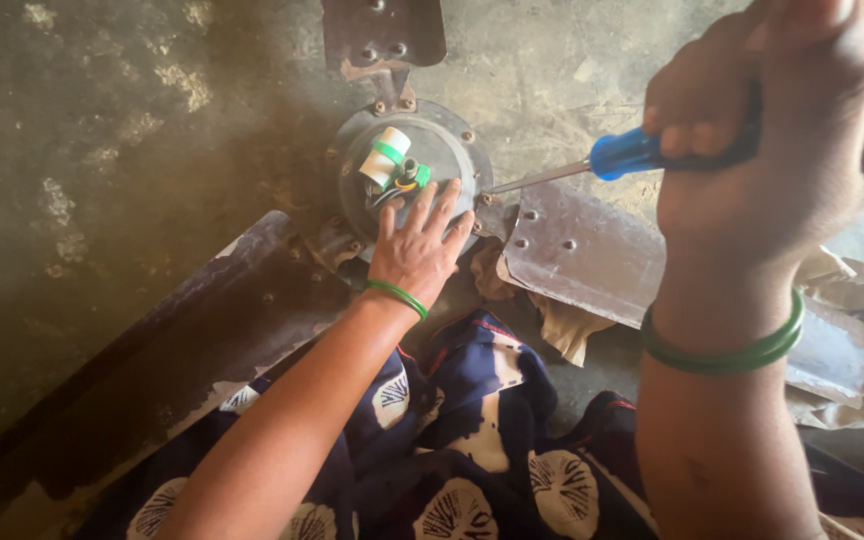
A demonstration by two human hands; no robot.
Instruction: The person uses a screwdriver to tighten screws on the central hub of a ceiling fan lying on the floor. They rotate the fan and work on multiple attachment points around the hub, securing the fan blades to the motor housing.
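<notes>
While the left hand point(418, 250) lies flat and open-fingered on the near edge of the ceiling fan motor housing point(412, 170), gripping nothing, the right hand point(767, 130) has its grip wrapped tight around a blue-handled screwdriver point(624, 155). Its tip meets the housing rim at about 3 o'clock. The fan sits on the concrete floor point(102, 150), with blades point(592, 255) running out at 12, 4 and 8 o'clock.
</notes>
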